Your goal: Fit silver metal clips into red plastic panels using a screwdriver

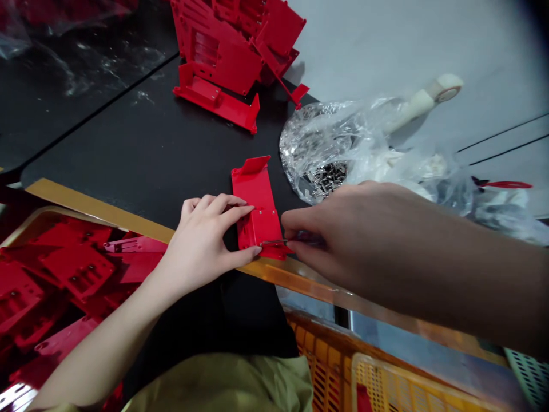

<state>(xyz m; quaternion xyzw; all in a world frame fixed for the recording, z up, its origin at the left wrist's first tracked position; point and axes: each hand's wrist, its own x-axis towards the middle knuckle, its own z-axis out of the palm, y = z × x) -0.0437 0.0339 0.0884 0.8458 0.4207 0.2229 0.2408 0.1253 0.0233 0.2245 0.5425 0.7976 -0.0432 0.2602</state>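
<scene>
A red plastic bracket point(256, 191) with upturned ends lies on the black tabletop, close to its front edge. My left hand point(203, 237) grips the raised block of the bracket from the left, thumb at the near corner and fingertips on its far side. In my right hand point(343, 234) is a slim tool with a thin metal tip point(277, 242). The tip points left and reaches the near corner of the block, beside my left thumb. My fingers hide most of its handle. Small metal bits point(261, 212) show on the top of the block.
More red brackets point(231, 60) are piled at the back. Right of the bracket, a plastic-wrapped container point(300, 143) holds many small metal pieces. A white roll point(446, 88) and red-handled tool point(506, 184) lie farther right. Crates of red parts point(79, 266) and yellow crates point(386, 377) stand below the edge.
</scene>
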